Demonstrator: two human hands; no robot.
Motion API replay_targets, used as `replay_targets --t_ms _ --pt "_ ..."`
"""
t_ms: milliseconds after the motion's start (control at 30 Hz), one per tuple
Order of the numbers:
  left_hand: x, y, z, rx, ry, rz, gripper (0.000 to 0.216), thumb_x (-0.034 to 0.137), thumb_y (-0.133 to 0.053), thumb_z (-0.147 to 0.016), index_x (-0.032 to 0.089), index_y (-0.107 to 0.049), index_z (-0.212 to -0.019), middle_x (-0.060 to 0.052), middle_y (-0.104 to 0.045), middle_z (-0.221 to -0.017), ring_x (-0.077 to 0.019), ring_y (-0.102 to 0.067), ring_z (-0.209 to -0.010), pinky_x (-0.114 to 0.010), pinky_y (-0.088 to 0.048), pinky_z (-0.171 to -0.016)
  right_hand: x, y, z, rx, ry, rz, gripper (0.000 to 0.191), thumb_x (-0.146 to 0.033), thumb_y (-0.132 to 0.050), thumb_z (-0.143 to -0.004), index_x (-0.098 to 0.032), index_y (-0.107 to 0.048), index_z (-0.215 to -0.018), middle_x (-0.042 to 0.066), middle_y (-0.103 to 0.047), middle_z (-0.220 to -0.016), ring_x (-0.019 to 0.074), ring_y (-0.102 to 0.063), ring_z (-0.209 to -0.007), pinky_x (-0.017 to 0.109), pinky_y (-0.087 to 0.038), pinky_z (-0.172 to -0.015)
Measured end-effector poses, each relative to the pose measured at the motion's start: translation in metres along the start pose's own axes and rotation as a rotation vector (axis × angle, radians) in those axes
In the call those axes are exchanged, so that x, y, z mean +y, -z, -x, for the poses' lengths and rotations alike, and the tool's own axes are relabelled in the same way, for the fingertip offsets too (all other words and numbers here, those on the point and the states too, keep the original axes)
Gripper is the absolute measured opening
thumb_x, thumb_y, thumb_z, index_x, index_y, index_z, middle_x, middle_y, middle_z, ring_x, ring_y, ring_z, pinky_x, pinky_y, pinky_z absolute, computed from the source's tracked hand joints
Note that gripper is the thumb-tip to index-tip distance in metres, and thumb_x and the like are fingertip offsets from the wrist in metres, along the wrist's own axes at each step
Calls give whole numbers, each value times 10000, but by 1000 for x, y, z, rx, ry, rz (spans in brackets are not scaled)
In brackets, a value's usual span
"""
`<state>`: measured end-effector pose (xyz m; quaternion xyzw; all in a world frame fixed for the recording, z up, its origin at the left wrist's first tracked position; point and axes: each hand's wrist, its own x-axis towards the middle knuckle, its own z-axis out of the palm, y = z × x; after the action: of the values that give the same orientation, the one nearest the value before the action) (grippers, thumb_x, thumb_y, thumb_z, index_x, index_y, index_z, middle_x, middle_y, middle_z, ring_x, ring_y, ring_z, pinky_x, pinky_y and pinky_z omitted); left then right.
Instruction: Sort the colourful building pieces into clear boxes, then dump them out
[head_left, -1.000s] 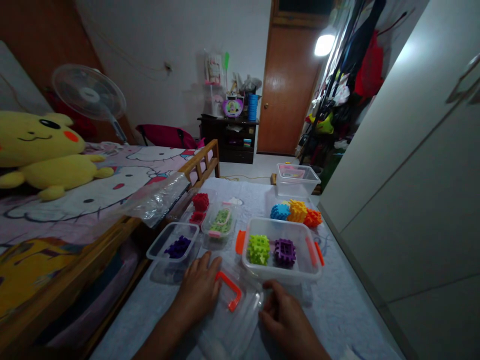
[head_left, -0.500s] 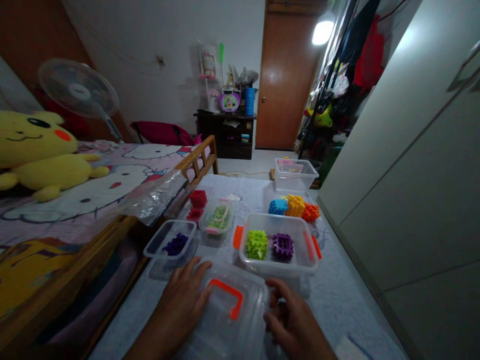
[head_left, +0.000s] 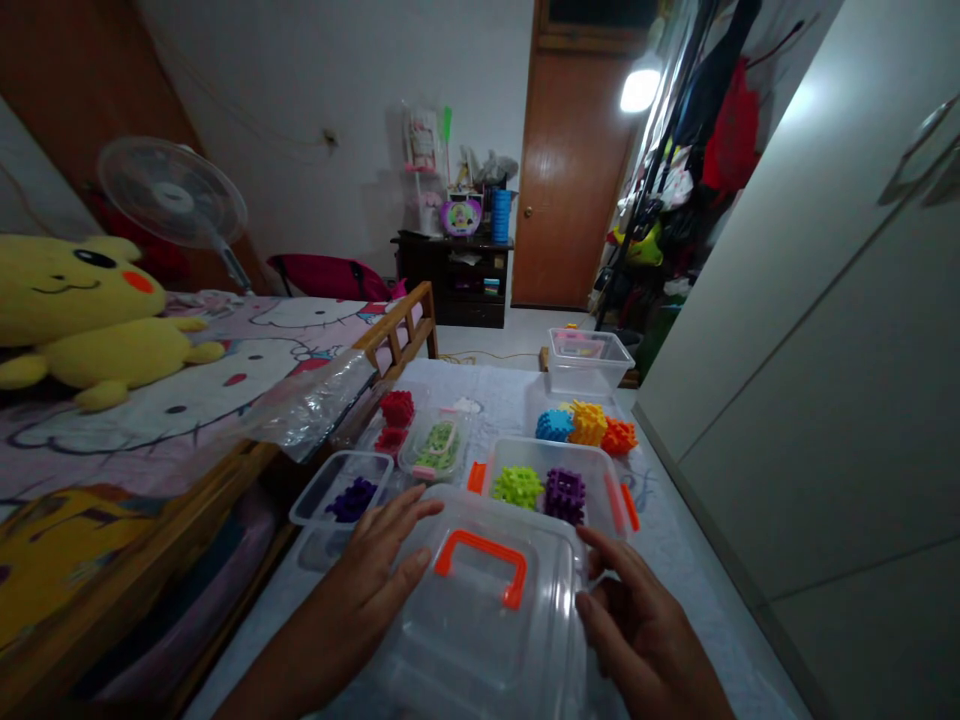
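Observation:
A clear plastic lid (head_left: 480, 632) with an orange handle (head_left: 484, 550) is between my hands, tilted in front of the clear box (head_left: 606, 470). My left hand (head_left: 386, 575) grips its left side, thumb on top and fingers along the far left corner. My right hand (head_left: 637, 610) pinches the right edge near the far corner. The lid overlaps the near side of the box and hides it. Inside the box lie a lime-green block cube (head_left: 517, 487) and a purple block cube (head_left: 565, 494). Orange latches (head_left: 628, 505) hang open at its sides.
Left of the box stand a small tub (head_left: 311, 500) with dark-blue pieces (head_left: 351, 498), a lidded tub of green pieces (head_left: 437, 447) and red blocks (head_left: 397, 407). Behind it are blue (head_left: 554, 425), yellow (head_left: 588, 423) and orange blocks (head_left: 619, 436), and an uncovered bin (head_left: 589, 375).
Both hands have carried the lid forward and to the right, up to the near side of the box. The lime-green cube now looks turned or shifted inside the box.

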<state>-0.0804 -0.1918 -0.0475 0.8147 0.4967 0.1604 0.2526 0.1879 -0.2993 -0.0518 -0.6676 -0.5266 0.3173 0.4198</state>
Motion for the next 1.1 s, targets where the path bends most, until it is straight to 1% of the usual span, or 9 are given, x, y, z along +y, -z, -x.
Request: replay_targets --t_ms 167,300,367,467,567,633,733,867,1100 --pt "-14 -5 9 16 -3 8 453 466 -439 -909 359 -552 -1334 1 -457 -1485 -301 -396 -1380 -540 -331 -1121 9 -4 0 -33 -9 -23 479 -419 -581 -807 -233 -612 -1248 65 -623 -901 153 -580 -607 267 -501 -536" --pt "-7 -4 4 43 -21 22 450 463 -451 -905 369 -550 -1333 7 -442 -1495 -300 -390 -1385 -536 -346 -1113 6 7 -3 40 1 1 477 -442 -579 -812 -252 -626 -1247 72 -649 -927 171 -605 -653 281 -522 -587" --pt "7 -3 -6 43 -32 43 447 468 -447 -905 351 -565 -1320 -8 -446 -1494 -304 -388 -1385 -536 -356 -1105 3 16 -8 121 3 11 490 -463 -570 -817 -247 -624 -1253 82 -659 -974 188 -627 -729 291 -533 -645" --pt "32 -6 -31 38 -52 105 449 462 -438 -911 310 -570 -1312 -37 -438 -1499 -300 -333 -1415 -544 -311 -1124 0 30 -26 250 -24 18 521 -491 -527 -838 -219 -605 -1276 104 -663 -1044 206 -637 -796 312 -532 -687" --pt "52 -19 -61 36 -62 180 426 405 -414 -921 265 -580 -1289 -63 -420 -1508 -284 -284 -1438 -544 -244 -1150 7 39 -53 354 -40 43 536 -486 -496 -853 -182 -591 -1284 123 -669 -1076 207 -639 -783 334 -526 -696" --pt "58 -31 -79 65 -43 218 415 339 -416 -908 231 -588 -1269 -85 -413 -1507 -281 -264 -1444 -538 -232 -1154 18 41 -73 379 -42 66 522 -477 -488 -849 -157 -618 -1240 135 -672 -1100 214 -644 -792 350 -523 -720" --pt "57 -49 -97 118 -36 287 409 257 -410 -881 207 -591 -1244 -95 -459 -1465 -267 -297 -1425 -514 -256 -1148 39 40 -95 390 -48 100 506 -484 -499 -818 -130 -675 -1133 149 -689 -1092 243 -649 -845 376 -516 -763" --pt "51 -68 -104 181 -27 341 426 210 -370 -877 194 -571 -1252 -80 -508 -1413 -248 -348 -1386 -489 -272 -1147 59 37 -107 403 -40 145 515 -473 -480 -805 -120 -684 -1120 154 -695 -1101 267 -644 -926 402 -500 -825" --pt "36 -85 -106 263 26 453 417 218 -376 -875 187 -555 -1250 -88 -537 -1353 -227 -416 -1323 -450 -273 -1152 60 39 -116 342 -31 163 466 -441 -485 -787 -146 -710 -1069 119 -724 -1020 240 -660 -843 377 -510 -797"
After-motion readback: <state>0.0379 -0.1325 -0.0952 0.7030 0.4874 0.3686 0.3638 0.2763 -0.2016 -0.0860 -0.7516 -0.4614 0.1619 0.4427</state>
